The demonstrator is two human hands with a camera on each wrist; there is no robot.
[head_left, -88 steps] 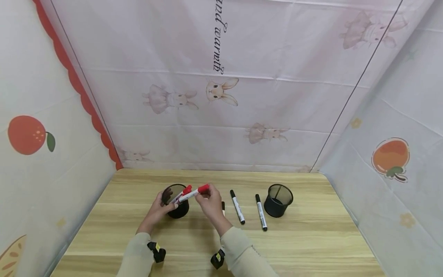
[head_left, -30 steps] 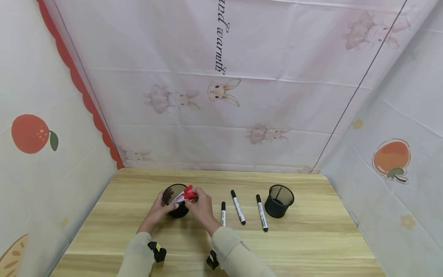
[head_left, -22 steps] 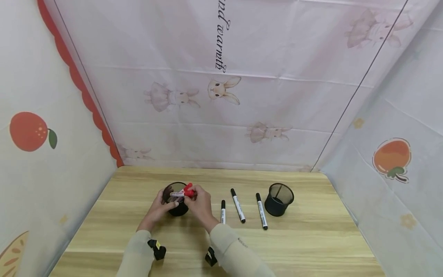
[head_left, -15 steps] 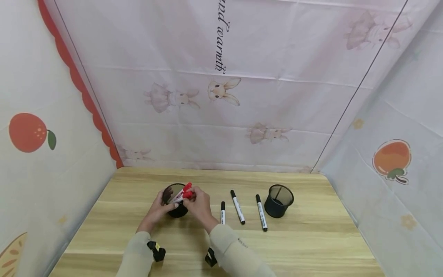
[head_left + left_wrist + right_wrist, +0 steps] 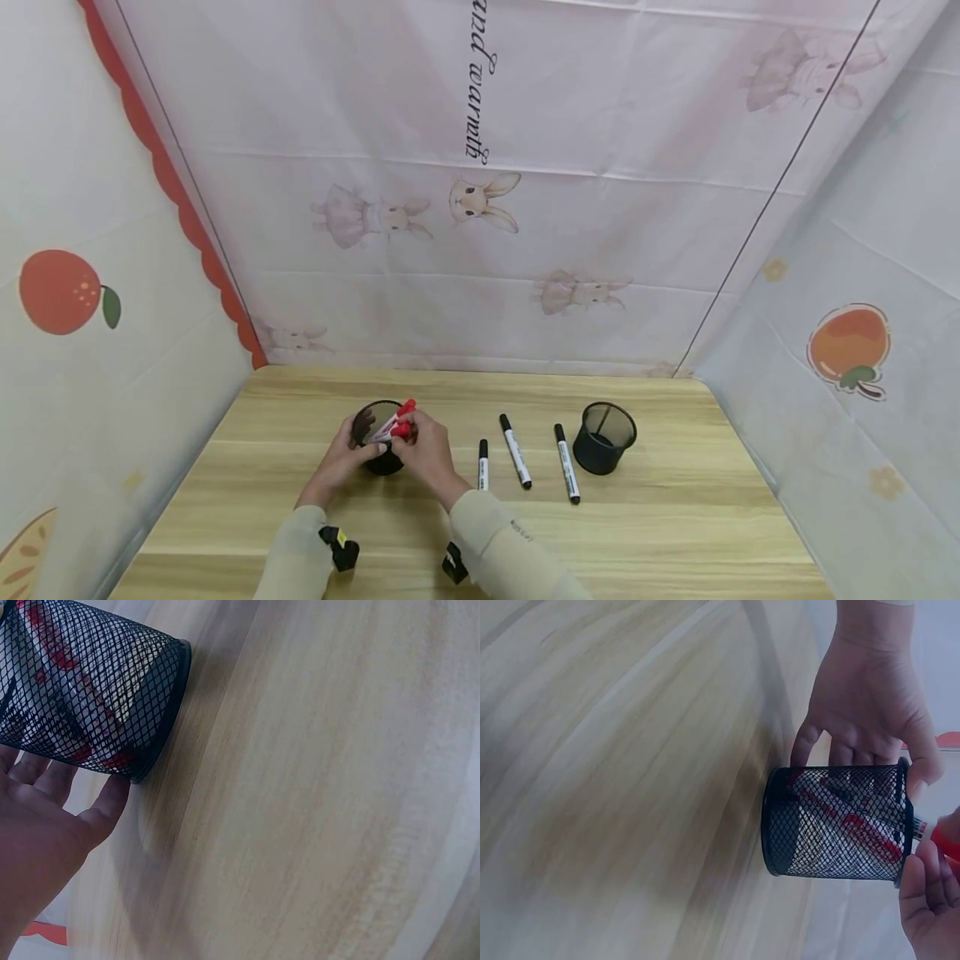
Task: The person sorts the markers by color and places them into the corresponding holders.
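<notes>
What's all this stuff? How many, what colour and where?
table: one, light wood, lower middle
cloth walls: three, white or pinkish, around table
left cup: one, black mesh, left
right cup: one, black mesh, right
black markers: three, black and white, between cups
red markers: two or more, red and white, poking from left cup
wrist boxes: two, black, bottom
sleeves: two, beige, bottom edge
left hand: one, bare, gripping left cup
right hand: one, bare, pinching red marker

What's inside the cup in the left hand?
Red-capped markers lean inside the mesh cup. The right hand and mesh partly hide them, so the exact count is unclear.
</notes>
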